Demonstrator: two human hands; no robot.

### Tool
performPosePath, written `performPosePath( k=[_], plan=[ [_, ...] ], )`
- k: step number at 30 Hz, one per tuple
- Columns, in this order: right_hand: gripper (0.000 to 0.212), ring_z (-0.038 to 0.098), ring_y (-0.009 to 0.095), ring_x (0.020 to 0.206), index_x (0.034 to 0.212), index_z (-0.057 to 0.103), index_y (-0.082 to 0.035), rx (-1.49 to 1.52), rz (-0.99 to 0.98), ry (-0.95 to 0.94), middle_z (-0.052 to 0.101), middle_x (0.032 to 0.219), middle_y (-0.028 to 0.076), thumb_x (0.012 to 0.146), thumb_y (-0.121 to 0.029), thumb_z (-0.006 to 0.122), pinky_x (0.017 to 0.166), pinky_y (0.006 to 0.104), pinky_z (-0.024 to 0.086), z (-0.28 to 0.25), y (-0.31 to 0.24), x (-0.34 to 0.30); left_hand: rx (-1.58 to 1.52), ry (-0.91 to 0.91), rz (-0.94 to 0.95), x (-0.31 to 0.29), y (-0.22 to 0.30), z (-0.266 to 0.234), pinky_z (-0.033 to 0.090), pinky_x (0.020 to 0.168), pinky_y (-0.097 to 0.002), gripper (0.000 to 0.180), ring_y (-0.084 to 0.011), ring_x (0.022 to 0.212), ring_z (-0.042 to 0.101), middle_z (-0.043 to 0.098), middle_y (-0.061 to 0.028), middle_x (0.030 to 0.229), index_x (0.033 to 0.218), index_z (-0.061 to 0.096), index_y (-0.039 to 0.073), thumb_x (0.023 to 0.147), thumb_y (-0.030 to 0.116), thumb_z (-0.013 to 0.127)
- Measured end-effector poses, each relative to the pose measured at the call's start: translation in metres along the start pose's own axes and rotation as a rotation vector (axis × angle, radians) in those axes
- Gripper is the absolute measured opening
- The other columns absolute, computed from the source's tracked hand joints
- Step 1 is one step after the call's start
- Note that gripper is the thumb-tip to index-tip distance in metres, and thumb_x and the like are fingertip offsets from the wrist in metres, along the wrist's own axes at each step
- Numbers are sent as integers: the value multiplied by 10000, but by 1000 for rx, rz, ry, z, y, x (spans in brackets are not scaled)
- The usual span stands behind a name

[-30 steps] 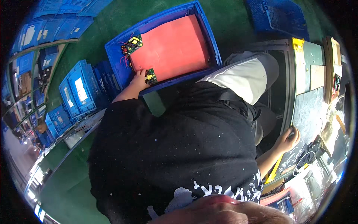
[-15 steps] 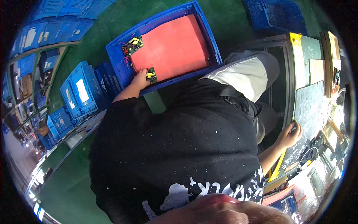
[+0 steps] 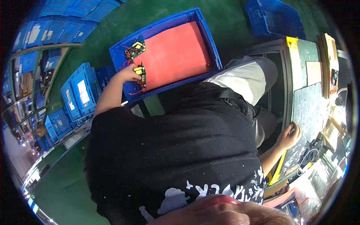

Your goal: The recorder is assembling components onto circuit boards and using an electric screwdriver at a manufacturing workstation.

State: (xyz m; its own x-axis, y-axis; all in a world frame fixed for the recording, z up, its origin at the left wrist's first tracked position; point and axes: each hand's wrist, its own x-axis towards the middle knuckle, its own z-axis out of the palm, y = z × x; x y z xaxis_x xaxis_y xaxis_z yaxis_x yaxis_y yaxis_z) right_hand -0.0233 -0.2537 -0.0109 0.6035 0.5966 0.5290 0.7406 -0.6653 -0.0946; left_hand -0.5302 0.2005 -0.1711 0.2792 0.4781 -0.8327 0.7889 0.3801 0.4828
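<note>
My left hand (image 3: pixel 129 74) reaches into the blue crate (image 3: pixel 165 20), its fingers closed on the edge of a circuit board (image 3: pixel 143 79) with yellow parts. That board stands tilted beside a red sheet (image 3: pixel 176 52) that covers most of the crate. Farther back in the same crate lies another circuit board (image 3: pixel 138 48), with red wires and a yellow part. Off to the right, my right hand (image 3: pixel 290 136) rests curled at the edge of the workbench (image 3: pixel 308 107). Something small and dark shows at its fingers, too small to name.
Stacked blue crates (image 3: pixel 77 90) stand on the floor at the left, near a shelf rack (image 3: pixel 39 48) loaded with more crates. Another blue crate (image 3: pixel 275 18) sits at the far right. Yellow tape (image 3: pixel 278 170) marks the bench edge, with cables and parts beyond it.
My left hand has shifted left and slightly farther away in the crate. The near circuit board, flatter before, now stands tilted in its grip. My right hand stays at the bench edge.
</note>
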Motion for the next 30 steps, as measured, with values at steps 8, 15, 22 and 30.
performPosePath(
  k=[8,15,22,30],
  plan=[
    [141,583,305,880,946,627,-9,2,-3,11,601,960,152,847,-104,597,785,385,468,5,3,0,585,73,33,36,37,-2,527,628,-352,581,-246,787,634,634,-166,910,1074,535,-9,547,121,740],
    [137,582,304,885,942,625,-4,-2,16,-11,601,951,152,845,-96,596,790,385,466,1,-3,1,1035,140,47,70,27,20,459,911,-363,698,-315,1078,550,580,-194,1131,1148,530,19,517,176,783],
    [127,579,306,872,930,622,1,-18,32,-14,602,943,154,843,-85,589,792,383,464,2,-4,3,948,253,76,89,18,16,454,940,-406,709,-321,1131,519,519,-163,1240,1218,495,105,570,190,771],
    [139,576,310,875,947,619,-8,-46,8,-24,593,956,154,838,-92,600,787,383,464,6,2,3,79,691,-143,128,3,10,389,1000,-423,782,-340,1189,458,424,-181,1307,1291,428,96,624,366,733]
  ],
)
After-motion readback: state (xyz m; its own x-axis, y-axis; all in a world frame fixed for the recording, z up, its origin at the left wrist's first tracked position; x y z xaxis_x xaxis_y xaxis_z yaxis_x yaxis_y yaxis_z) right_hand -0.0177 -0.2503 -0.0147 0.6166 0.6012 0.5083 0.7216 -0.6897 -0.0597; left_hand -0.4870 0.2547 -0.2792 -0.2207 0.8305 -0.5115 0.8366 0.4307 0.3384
